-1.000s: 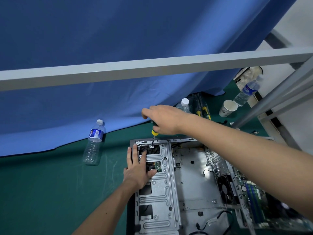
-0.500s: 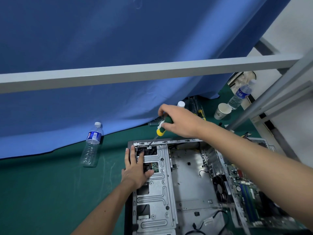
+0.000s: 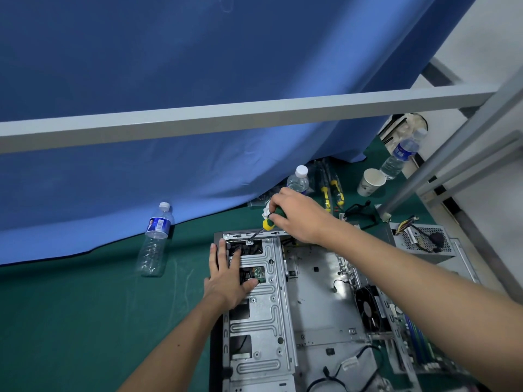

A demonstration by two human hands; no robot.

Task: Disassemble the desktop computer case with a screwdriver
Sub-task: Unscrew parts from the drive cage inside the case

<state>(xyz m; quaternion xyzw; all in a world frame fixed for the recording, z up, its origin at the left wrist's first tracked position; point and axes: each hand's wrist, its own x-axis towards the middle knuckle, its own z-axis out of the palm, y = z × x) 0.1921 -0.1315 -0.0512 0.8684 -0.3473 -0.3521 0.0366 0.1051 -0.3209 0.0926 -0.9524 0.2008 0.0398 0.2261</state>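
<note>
Green matting covered the worktop point(image 3: 70, 321), and the open computer case point(image 3: 283, 306) lay on it at about five o'clock in the view, its silver drive cage point(image 3: 263, 301) facing up. The left hand point(image 3: 229, 275) lay flat on the cage's left part, fingers spread and straight, palm pressed to the metal, clamped on nothing; the thumb reached toward a small green circuit board point(image 3: 259, 274) showing through a cutout. The right hand point(image 3: 297, 213) was closed around the green and yellow handle of the screwdriver point(image 3: 268, 222), fingers curled tight over it at the case's twelve o'clock edge. The shaft slanted down toward seven o'clock, and its tip met a screw point(image 3: 249, 242) on the top rail of the cage, just beyond the left hand's fingertips. The two hands were near each other but apart.

A black fan point(image 3: 368, 309) sat in the case at three o'clock from the cage. A plastic bottle point(image 3: 154, 241) stood at nine o'clock from the case, against the blue cloth point(image 3: 198, 66) hung behind. At one o'clock were a second bottle point(image 3: 298, 179), yellow-handled tools point(image 3: 332, 190) and a paper cup point(image 3: 370, 182). A perforated metal power supply point(image 3: 424, 241) with coloured wires rested at two o'clock. A grey bar point(image 3: 226, 117) crossed the view above.
</note>
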